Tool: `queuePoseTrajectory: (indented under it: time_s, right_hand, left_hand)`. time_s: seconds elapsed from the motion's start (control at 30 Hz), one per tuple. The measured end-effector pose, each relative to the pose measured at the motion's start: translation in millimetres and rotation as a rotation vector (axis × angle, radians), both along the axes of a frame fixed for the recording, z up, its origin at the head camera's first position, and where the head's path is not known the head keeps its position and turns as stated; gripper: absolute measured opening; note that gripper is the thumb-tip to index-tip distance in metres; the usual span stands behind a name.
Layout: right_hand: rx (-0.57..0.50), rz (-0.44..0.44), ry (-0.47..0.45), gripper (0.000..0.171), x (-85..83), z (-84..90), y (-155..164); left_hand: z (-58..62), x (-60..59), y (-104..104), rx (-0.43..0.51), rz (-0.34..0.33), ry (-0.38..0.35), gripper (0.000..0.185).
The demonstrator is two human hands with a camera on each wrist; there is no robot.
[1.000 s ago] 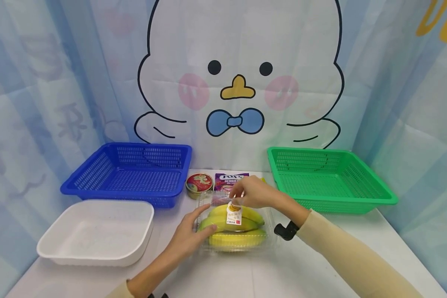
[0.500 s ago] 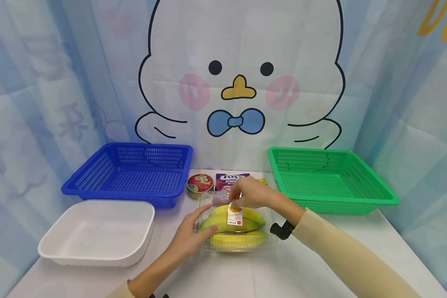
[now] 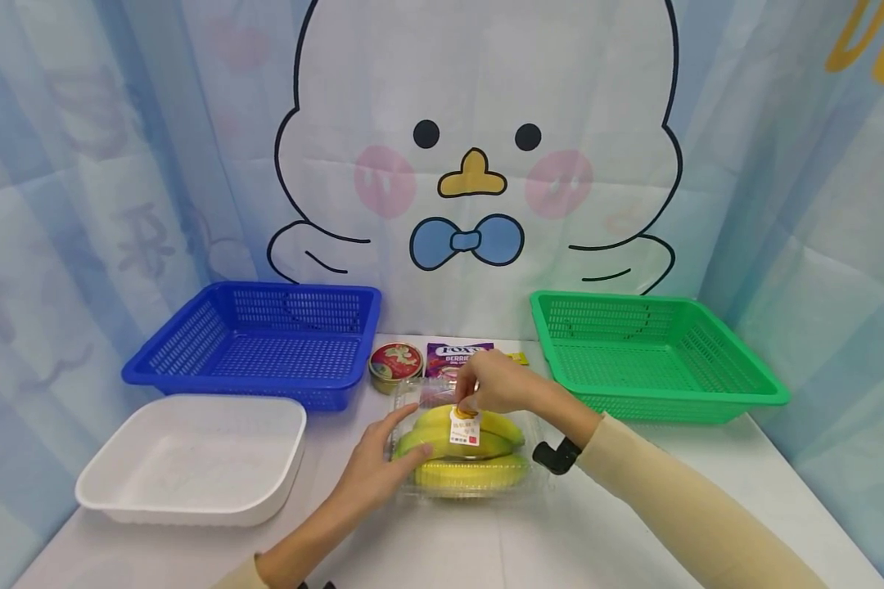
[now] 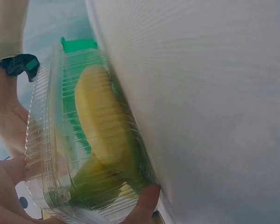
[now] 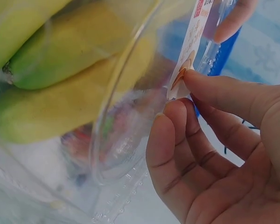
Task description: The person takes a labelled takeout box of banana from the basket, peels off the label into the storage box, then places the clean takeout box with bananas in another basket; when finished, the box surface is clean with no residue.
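Note:
A clear plastic fruit box (image 3: 534,438) with bananas (image 3: 479,473) inside lies in the middle of the table. My left hand (image 3: 374,468) grips its left side, with the thumb over the front part and the fingers toward the back. In the left wrist view, a fingertip (image 4: 149,200) presses the ribbed wall close to the table. My right hand (image 3: 502,381) reaches over the box and pinches the top end of a white label (image 3: 465,432) with a banana picture. The right wrist view shows the thumb (image 5: 214,86) and index fingertip at the label's end; much of the label lies along the lid.
Behind the box are a round red tin (image 3: 395,364) and a purple candy bag (image 3: 453,357), partly hidden by the right hand. A white tub (image 3: 191,458) and blue basket (image 3: 250,356) stand at left, a green basket (image 3: 656,360) at right. A patterned curtain (image 3: 471,90) backs the table.
The right wrist has turned slightly, while its fingers keep hold of the label's end. The left hand and the box look nearly still.

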State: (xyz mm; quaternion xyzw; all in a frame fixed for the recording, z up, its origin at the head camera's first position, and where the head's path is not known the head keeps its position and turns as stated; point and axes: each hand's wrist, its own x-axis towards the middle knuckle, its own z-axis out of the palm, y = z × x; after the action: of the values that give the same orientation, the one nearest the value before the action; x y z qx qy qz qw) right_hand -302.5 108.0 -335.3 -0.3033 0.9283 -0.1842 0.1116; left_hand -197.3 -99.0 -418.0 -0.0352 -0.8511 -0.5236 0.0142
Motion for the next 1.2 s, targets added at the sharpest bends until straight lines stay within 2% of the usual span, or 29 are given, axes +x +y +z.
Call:
queuePoseTrajectory:
  time_s: [0.27, 0.8, 1.2]
  right_hand:
    - [0.001, 0.035, 0.023, 0.013, 0.4, 0.6, 2.6]
    - [0.006, 0.002, 0.020, 0.010, 2.2, 1.2, 1.9]
    - [-0.054, 0.040, 0.013, 0.010, 7.5, 4.1, 7.1]
  left_hand:
    - [-1.0, -0.7, 2.6, -0.008, 0.008, -0.013, 0.066]
    - [-1.5, -0.8, 2.9, 0.002, -0.001, -0.043, 0.064]
    - [-3.4, -2.8, 0.7, -0.028, -0.016, -0.025, 0.063]
